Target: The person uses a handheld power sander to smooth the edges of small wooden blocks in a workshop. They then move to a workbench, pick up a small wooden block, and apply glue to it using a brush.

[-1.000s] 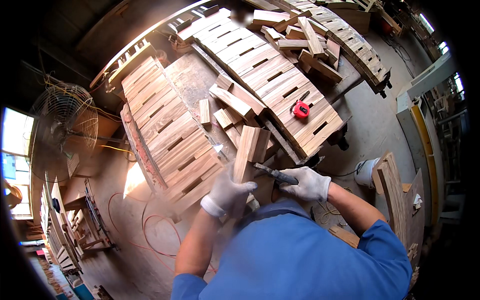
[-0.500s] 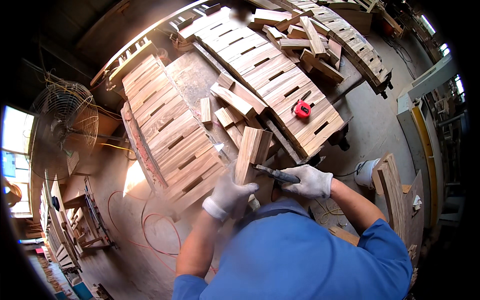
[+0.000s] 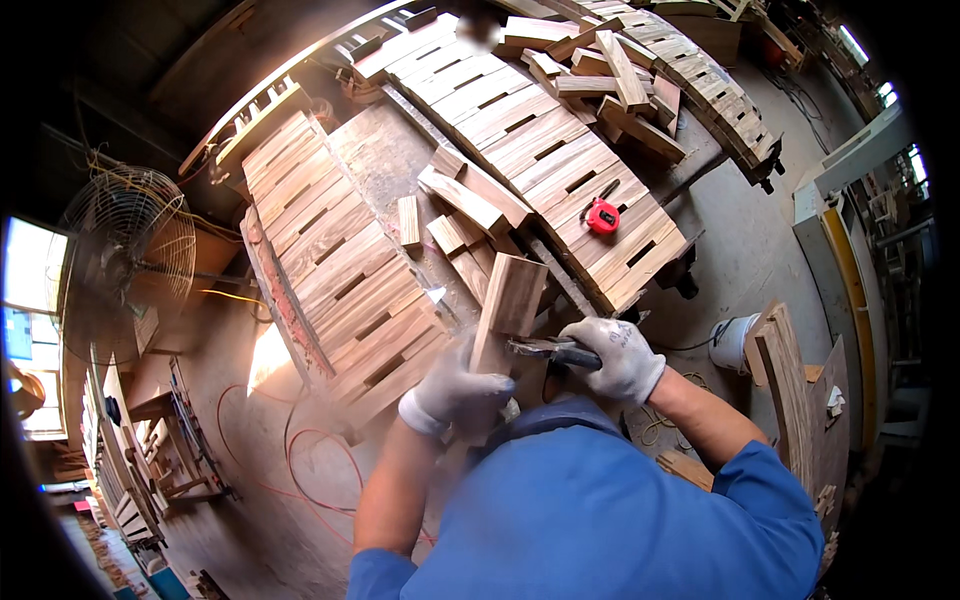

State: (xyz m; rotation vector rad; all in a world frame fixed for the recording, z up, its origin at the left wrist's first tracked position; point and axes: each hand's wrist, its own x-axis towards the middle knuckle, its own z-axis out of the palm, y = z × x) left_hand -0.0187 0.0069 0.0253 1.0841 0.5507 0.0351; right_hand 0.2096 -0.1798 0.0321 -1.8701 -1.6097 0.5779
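In a white work glove, my left hand (image 3: 457, 388) is closed round the lower end of a wooden block (image 3: 516, 290), which stands tilted up in front of my chest. My right hand (image 3: 618, 358), gloved too, grips the dark handles of a pair of pliers (image 3: 570, 353). The jaws of the pliers are at the block's right side; whether they bite on anything there is too small to tell. Beyond the block, several loose wood pieces (image 3: 463, 200) lie piled between two long rows of slotted boards.
A red tape measure (image 3: 602, 216) lies on the right row of slotted boards (image 3: 545, 140). The left row (image 3: 335, 255) ends near my left hand. More blocks (image 3: 625, 85) are heaped at the back. A white bucket (image 3: 733, 343) stands right, a caged fan (image 3: 130, 250) left, and a red hose (image 3: 325, 435) crosses the floor.
My right hand has turned and risen a little, tilting the pliers, whose handles look farther apart. The block has turned slightly, showing more of its broad face. My left hand still holds it.
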